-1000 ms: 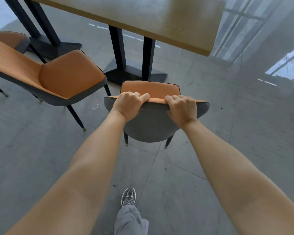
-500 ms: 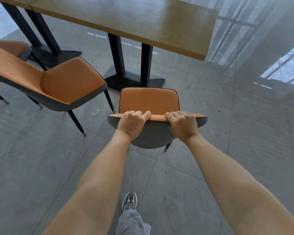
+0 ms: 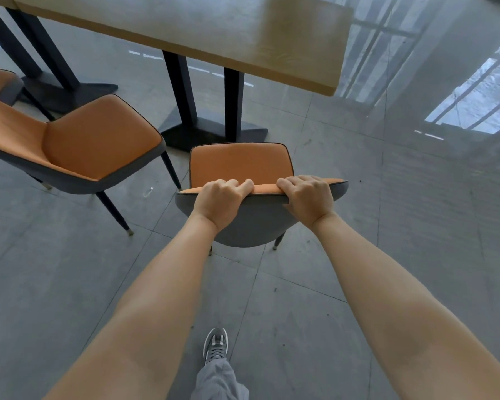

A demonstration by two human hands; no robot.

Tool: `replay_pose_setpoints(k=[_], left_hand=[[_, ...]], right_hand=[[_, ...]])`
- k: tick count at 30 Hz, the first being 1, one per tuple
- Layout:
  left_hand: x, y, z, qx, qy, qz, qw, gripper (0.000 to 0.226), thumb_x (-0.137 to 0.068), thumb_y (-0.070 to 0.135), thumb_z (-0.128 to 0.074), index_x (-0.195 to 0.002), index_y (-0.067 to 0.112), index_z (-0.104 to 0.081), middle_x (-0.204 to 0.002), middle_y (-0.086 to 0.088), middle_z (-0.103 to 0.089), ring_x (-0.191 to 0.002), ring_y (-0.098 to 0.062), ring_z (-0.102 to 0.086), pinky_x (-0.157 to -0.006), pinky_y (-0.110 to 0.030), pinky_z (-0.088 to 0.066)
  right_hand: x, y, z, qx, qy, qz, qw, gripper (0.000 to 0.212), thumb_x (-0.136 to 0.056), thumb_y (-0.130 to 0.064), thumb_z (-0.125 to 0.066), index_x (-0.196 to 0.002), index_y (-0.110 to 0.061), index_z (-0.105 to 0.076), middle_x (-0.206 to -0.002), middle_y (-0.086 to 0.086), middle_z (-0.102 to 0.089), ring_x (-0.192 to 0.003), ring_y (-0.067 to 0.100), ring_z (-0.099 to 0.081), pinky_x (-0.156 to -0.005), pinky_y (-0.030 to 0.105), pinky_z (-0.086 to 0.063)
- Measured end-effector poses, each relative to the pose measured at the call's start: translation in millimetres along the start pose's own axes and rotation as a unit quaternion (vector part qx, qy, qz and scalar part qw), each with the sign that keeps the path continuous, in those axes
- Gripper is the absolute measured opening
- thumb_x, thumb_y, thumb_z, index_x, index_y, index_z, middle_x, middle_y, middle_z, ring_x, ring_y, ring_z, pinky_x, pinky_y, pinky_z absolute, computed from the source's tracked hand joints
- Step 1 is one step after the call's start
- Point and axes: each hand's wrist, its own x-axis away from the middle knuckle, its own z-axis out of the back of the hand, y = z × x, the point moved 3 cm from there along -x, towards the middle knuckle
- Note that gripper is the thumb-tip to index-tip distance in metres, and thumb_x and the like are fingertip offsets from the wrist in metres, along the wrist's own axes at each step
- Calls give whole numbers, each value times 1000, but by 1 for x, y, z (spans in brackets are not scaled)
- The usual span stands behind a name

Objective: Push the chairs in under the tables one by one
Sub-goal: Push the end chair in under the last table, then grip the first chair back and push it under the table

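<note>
Floor (image 3: 416, 255): glossy grey tile, window glare at right. Table (image 3: 214, 30) fills the top of view, w/ more of its top showing than 1 s ago, so prob. the head has shifted rather than the furniture. 2nd chair (image 3: 98, 140) at left is turned sideways, well out from the table, same spot as before, untouched. Chair (image 3: 240, 166) in hand: whole orange seat visible now vs. a strip 1 s ago, yet its front edge is still just beside the foot of the base (image 3: 211, 134), so I'd judge little real travel. Seat looks not yet under the top, tho the angle makes that hard to tell. Push still to finish, then the 2nd chair. Left hand (image 3: 220, 203) & right hand (image 3: 308, 200) are both clamped over the backrest's top rim, fingers curled to the seat side, gap btwn them, grip unchanged. One shoe (image 3: 215, 345) at bottom. No brand, label or writing legible anywhere; shoe too small to read.
</note>
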Motion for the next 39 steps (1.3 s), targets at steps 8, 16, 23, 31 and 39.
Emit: replay_pose_setpoints(k=[8, 16, 23, 31, 39], left_hand=[[4, -7, 1, 16, -78, -46, 996, 39, -72, 2, -75, -108, 1, -61, -76, -17, -71, -59, -34, -68, -52, -41, -59], [2, -16, 20, 4, -226, -12, 974, 63, -92, 53, -40, -141, 17, -25, -147, -9, -36, -135, -27, -32, -111, -40, -28], [-18, -60, 81, -75, -157, 64, 983, 66, -97, 50, -14, -145, 15, 14, -157, -4, 13, -143, -19, 15, -115, -40, 11], [-17, -85, 174, -128, -16, 126, 984, 66, -97, 50, -17, -134, 12, 22, -155, -9, 13, -144, -25, 8, -115, -41, 6], [68, -125, 258, -178, 79, 232, 953, 67, -95, 51, -2, -147, 12, -17, -143, -11, -45, -134, -28, -36, -111, -44, -15]], right_hand=[[4, -11, 3, -9, -18, -45, 999, 30, -54, -25, -89, -70, -9, -70, -60, 7, -71, -51, 27, -66, -52, 31, -55], [-1, -15, 26, -14, -234, -107, 966, 74, -81, -59, -56, -135, -12, -36, -130, 6, -56, -117, 27, -54, -99, 37, -39], [-22, -23, 71, -50, -227, -214, 949, 71, -96, -54, -18, -149, -15, 10, -159, 5, 5, -145, 19, 5, -117, 38, 4], [-72, -45, 165, -9, -117, -205, 972, 71, -96, -53, -13, -138, -14, 30, -152, 7, 30, -140, 21, 25, -113, 37, 15], [-112, -133, 222, -65, -21, -114, 991, 73, -95, -54, -15, -130, -16, 36, -138, 4, 41, -129, 17, 35, -110, 34, 19]])
